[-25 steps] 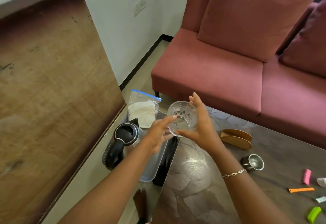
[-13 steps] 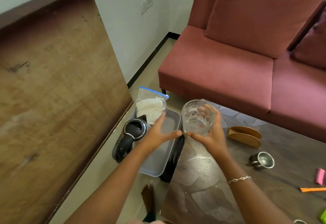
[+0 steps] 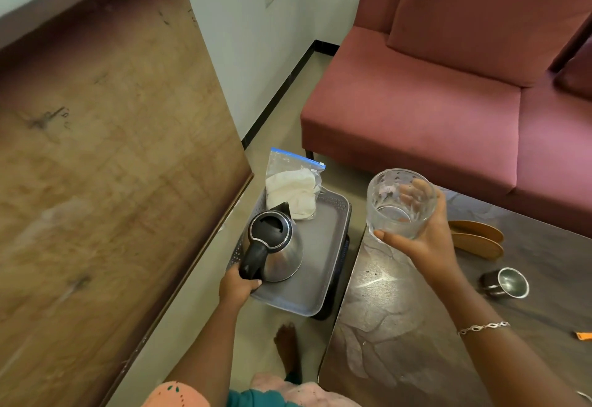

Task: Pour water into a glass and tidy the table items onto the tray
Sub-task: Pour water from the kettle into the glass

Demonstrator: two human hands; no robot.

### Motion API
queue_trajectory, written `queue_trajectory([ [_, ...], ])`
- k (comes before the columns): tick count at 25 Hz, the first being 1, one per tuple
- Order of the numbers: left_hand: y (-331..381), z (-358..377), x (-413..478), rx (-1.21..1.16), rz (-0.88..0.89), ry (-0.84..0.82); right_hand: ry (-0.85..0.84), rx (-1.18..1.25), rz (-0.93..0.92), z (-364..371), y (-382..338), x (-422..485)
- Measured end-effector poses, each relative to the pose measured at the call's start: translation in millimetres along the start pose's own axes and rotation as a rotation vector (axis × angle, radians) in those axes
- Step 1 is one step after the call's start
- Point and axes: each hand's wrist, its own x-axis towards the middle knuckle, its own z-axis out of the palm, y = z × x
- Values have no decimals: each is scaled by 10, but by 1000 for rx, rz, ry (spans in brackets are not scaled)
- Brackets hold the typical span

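A clear glass point(image 3: 400, 204), seemingly empty, is gripped in the right hand point(image 3: 426, 240) above the counter point(image 3: 384, 326) corner, while a steel kettle point(image 3: 275, 243) and a zip bag point(image 3: 293, 182) of white cloth sit in the grey tray point(image 3: 320, 262) beside it. A wooden holder point(image 3: 477, 238) and small steel cup point(image 3: 507, 281) rest on the counter, near the red sofa point(image 3: 432, 102). The left hand point(image 3: 238, 286), half a second ago beside the glass, now closes around the kettle's black handle
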Motion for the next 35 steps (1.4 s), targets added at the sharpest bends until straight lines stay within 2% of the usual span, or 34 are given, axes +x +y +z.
queue_trajectory([
  [5,189,76,3,-46,71,94,38,14,12,-30,-32,-55],
  [9,443,17,-95,-41,178,231,42,12,27,-129,-34,-162],
  [12,710,-125,-303,-147,278,187,69,1,14,-269,-25,-252],
  [14,964,-257,-486,-203,386,191,78,5,8,-357,-21,-320],
  [19,1816,-596,-1215,-137,767,275,57,16,-11,-556,-46,-496],
  [26,2557,-691,-1994,-1,1164,500,65,17,-32,-871,-4,-721],
  [31,2787,-504,-2346,41,1354,596,44,15,-28,-1066,15,-871],
  [35,2806,-383,-2539,118,1452,605,45,22,-14,-1171,41,-989],
])
